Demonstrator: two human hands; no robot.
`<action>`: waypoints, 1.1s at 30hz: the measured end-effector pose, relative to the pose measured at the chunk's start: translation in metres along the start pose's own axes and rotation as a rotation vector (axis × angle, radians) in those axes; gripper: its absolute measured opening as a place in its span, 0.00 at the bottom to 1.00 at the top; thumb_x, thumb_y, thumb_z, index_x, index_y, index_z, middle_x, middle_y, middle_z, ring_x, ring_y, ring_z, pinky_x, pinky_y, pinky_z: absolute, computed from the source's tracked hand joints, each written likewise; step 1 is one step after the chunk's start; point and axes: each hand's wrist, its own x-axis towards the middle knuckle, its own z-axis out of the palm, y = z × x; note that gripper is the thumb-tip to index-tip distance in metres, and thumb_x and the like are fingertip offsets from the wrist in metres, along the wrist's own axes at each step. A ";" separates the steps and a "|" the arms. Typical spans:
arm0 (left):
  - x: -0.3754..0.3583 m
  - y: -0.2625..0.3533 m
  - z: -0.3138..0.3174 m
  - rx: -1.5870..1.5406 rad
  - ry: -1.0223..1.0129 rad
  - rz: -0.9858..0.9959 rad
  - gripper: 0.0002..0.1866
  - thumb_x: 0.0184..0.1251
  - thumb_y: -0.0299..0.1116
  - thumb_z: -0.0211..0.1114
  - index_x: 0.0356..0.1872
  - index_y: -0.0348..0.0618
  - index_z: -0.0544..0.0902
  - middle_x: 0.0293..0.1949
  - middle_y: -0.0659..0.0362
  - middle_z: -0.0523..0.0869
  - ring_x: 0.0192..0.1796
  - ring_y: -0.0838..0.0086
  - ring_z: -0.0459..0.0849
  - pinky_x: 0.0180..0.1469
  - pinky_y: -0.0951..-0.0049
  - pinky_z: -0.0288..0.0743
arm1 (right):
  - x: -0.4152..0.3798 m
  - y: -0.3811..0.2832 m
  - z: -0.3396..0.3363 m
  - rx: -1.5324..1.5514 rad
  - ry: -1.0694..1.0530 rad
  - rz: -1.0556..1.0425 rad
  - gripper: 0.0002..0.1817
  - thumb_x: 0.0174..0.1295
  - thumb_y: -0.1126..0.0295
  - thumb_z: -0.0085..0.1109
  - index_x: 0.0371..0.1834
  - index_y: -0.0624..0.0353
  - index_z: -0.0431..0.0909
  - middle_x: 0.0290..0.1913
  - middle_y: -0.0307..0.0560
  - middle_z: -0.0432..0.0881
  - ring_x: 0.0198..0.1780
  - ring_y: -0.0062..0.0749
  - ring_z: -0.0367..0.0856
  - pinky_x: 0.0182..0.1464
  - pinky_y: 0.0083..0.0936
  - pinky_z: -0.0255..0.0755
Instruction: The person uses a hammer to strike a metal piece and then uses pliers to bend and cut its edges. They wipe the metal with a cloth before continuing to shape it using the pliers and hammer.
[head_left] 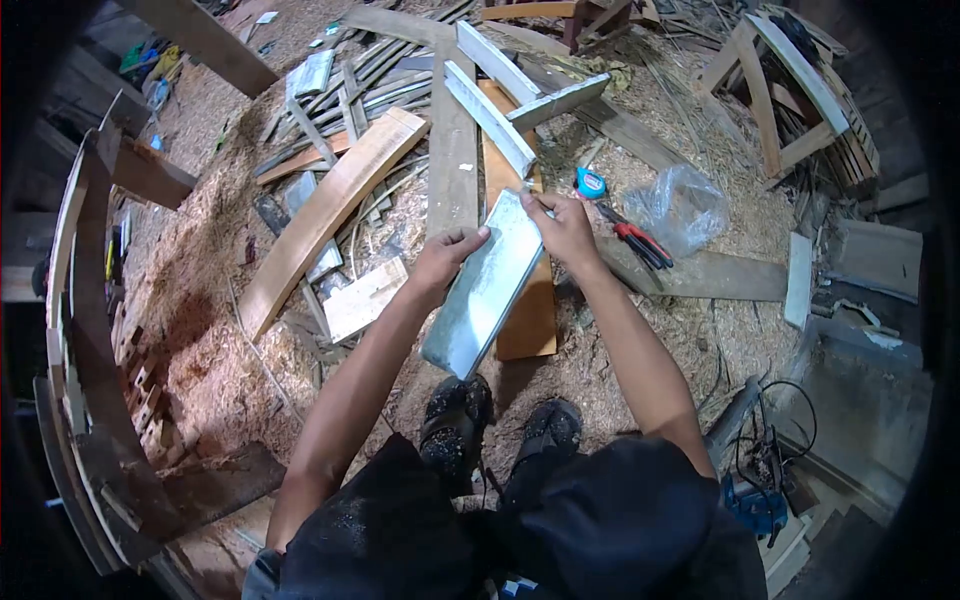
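My left hand (450, 262) grips the left edge of a short pale grey-white board (485, 285), its thumb lying along the upper face. At the far right corner, my right hand (562, 232) holds the same board with thumb and fingers closed on it. The board is tilted, its near end above my shoes. Beneath it lies an orange-brown plank (528, 325). Just beyond my right hand are a teal tape measure (591, 184) and pliers with red and black handles (640, 243).
A curved wooden piece (335, 215) and a pale block (366, 298) lie left. Ahead are joined whitish boards (492, 118). A clear plastic bag (680, 210) sits right, near a wooden frame (785, 95). Lower right is a blue corded tool (757, 508). Wood shavings cover the ground.
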 end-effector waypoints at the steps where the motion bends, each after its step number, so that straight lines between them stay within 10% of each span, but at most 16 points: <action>1: -0.003 0.001 0.000 0.006 0.033 -0.014 0.17 0.75 0.41 0.62 0.48 0.35 0.83 0.37 0.57 0.88 0.32 0.77 0.86 0.35 0.76 0.79 | 0.001 -0.003 0.001 -0.009 -0.006 0.015 0.21 0.71 0.56 0.61 0.36 0.68 0.86 0.24 0.39 0.83 0.27 0.18 0.74 0.31 0.24 0.68; 5: 0.018 -0.023 -0.058 -0.190 -0.298 -0.004 0.18 0.76 0.39 0.61 0.53 0.32 0.82 0.40 0.55 0.89 0.36 0.77 0.87 0.36 0.76 0.79 | 0.007 -0.016 0.006 0.160 -0.053 0.114 0.21 0.71 0.56 0.61 0.33 0.68 0.86 0.24 0.35 0.82 0.27 0.15 0.72 0.30 0.21 0.67; 14: 0.003 -0.036 -0.077 -0.017 -0.109 0.102 0.13 0.76 0.38 0.61 0.44 0.37 0.82 0.28 0.64 0.81 0.27 0.81 0.77 0.30 0.79 0.71 | 0.015 -0.014 -0.001 0.425 -0.118 0.188 0.18 0.72 0.58 0.60 0.35 0.64 0.85 0.28 0.32 0.80 0.30 0.12 0.72 0.33 0.15 0.66; 16: -0.015 -0.024 -0.074 0.310 0.230 0.127 0.17 0.79 0.45 0.56 0.38 0.40 0.81 0.25 0.64 0.77 0.25 0.80 0.73 0.28 0.78 0.68 | 0.014 -0.026 -0.011 0.408 -0.049 0.200 0.19 0.73 0.57 0.60 0.35 0.64 0.85 0.29 0.31 0.79 0.31 0.12 0.72 0.35 0.15 0.66; 19: -0.013 -0.013 -0.071 0.419 0.192 0.149 0.22 0.81 0.49 0.51 0.51 0.39 0.83 0.36 0.62 0.83 0.34 0.78 0.78 0.37 0.75 0.73 | 0.018 0.002 -0.007 0.323 0.016 0.112 0.20 0.73 0.56 0.59 0.35 0.65 0.85 0.28 0.32 0.79 0.31 0.15 0.72 0.35 0.19 0.67; 24: -0.012 0.023 0.005 0.536 -0.029 0.034 0.18 0.74 0.39 0.64 0.55 0.36 0.83 0.29 0.66 0.82 0.25 0.85 0.75 0.26 0.78 0.65 | 0.010 0.024 -0.003 0.025 0.017 0.046 0.21 0.73 0.56 0.58 0.42 0.68 0.85 0.28 0.39 0.82 0.32 0.20 0.75 0.37 0.24 0.70; 33: 0.044 -0.018 0.012 0.408 0.227 0.086 0.15 0.61 0.35 0.75 0.41 0.35 0.84 0.26 0.61 0.83 0.16 0.82 0.71 0.16 0.76 0.58 | 0.013 0.054 -0.003 -0.115 0.165 -0.016 0.15 0.71 0.65 0.59 0.51 0.67 0.84 0.44 0.48 0.89 0.46 0.28 0.84 0.51 0.27 0.75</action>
